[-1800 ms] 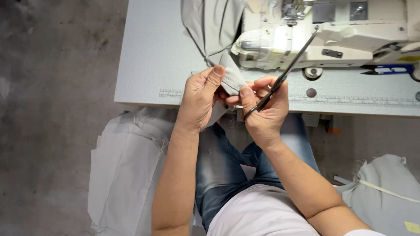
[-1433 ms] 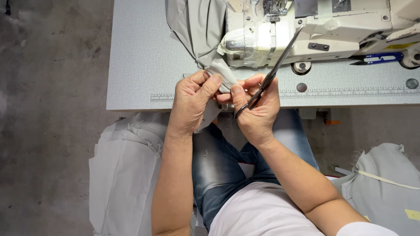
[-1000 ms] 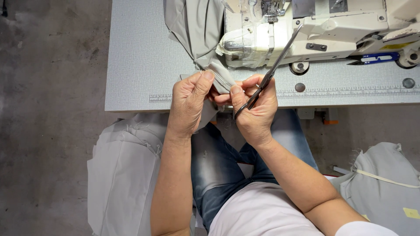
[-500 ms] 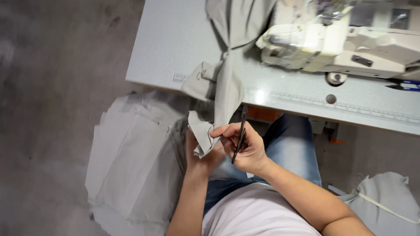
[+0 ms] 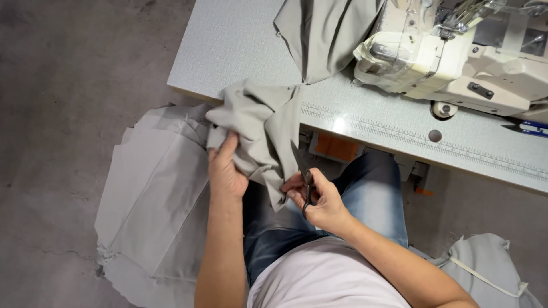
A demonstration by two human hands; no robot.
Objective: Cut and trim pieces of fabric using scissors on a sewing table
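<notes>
fabric: grey-green cloth piece (image 5: 260, 128), matte, bunched and creased; it hangs over the front edge of the tabletop (image 5: 240, 51) down toward my lap.
fabric upper part: a second fold of the same grey cloth (image 5: 325, 31) lies flat on the tabletop and runs up beside the sewing machine (image 5: 456, 57).
left hand (image 5: 225, 171): closed on the hanging cloth from its left side, thumb up along the fold, fingers tucked into the bunch.
right hand (image 5: 319, 199): closed around small dark scissors (image 5: 304, 177), blades pointing up, tip touching or just beside the lower right edge of the cloth; can't tell if the blades are parted.
hands vs fabric: cloth sits between my hands, left one higher, right one lower and nearer my body.
tabletop edge: front edge runs diagonally just above my hands; a ruler strip (image 5: 422, 142) is set along it.
room: bare tabletop to the left of the cloth, concrete floor (image 5: 68, 114) beyond.
below: stack of pale grey cut panels (image 5: 154, 199) on the floor just left of my left arm; another grey bundle (image 5: 485, 262) at lower right.
lap: blue jeans (image 5: 371, 194) under my right hand.
</notes>
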